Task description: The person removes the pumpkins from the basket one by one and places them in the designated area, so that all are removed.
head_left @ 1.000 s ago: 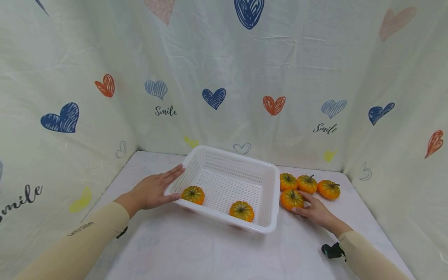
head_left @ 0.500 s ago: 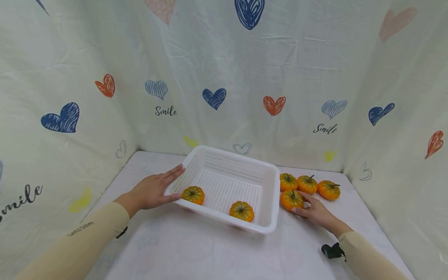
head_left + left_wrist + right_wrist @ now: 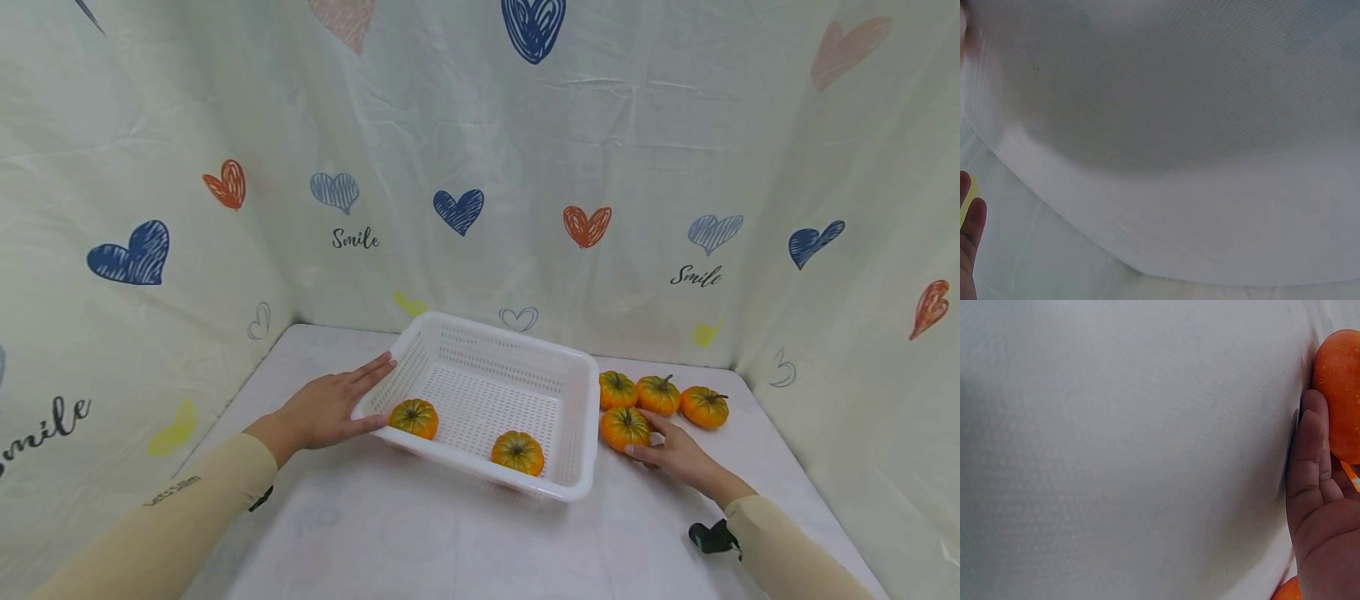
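Note:
A white perforated plastic basket (image 3: 487,400) stands slightly turned on the table. Two small orange pumpkins, one at the left corner (image 3: 414,418) and one nearer the right (image 3: 517,452), lie inside along its front wall. My left hand (image 3: 327,411) rests on the basket's left rim, fingers stretched out and thumb at the front corner. To the right of the basket, my right hand (image 3: 675,452) holds a small pumpkin (image 3: 625,428) on the table between thumb and fingers. In the right wrist view, fingers (image 3: 1307,450) lie against an orange pumpkin (image 3: 1341,387).
Three more pumpkins, at left (image 3: 617,389), middle (image 3: 658,394) and right (image 3: 705,407), sit behind the held one. A pale cloth covers the table (image 3: 360,533). A heart-printed curtain (image 3: 510,142) encloses the back and both sides.

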`<state>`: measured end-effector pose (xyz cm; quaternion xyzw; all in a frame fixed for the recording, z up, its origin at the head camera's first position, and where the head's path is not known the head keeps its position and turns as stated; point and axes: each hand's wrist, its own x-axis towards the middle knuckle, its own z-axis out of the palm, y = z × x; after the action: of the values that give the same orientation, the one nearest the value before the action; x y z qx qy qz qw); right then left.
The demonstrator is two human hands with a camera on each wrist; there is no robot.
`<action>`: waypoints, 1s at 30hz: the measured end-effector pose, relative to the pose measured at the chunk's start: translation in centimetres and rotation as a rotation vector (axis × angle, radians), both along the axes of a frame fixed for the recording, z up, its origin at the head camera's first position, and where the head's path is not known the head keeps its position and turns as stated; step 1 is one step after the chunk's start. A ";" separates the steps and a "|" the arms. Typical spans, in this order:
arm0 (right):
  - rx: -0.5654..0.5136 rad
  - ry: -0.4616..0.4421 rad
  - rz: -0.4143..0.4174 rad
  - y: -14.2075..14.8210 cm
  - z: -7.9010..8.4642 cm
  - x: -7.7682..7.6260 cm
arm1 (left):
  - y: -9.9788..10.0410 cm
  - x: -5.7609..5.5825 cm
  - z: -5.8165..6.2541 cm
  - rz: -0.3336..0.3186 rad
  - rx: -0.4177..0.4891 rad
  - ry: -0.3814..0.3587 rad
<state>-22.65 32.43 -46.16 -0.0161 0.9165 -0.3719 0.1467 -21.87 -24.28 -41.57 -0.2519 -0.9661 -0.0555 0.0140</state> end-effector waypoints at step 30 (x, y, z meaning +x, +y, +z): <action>-0.030 0.013 0.008 0.5 -0.4 0.5 | 0.0 0.1 0.1 0.003 0.015 -0.005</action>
<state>-22.19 32.93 -46.55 -0.0246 0.9116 -0.3850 0.1421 -21.81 -24.29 -41.48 -0.2503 -0.9660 -0.0633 0.0138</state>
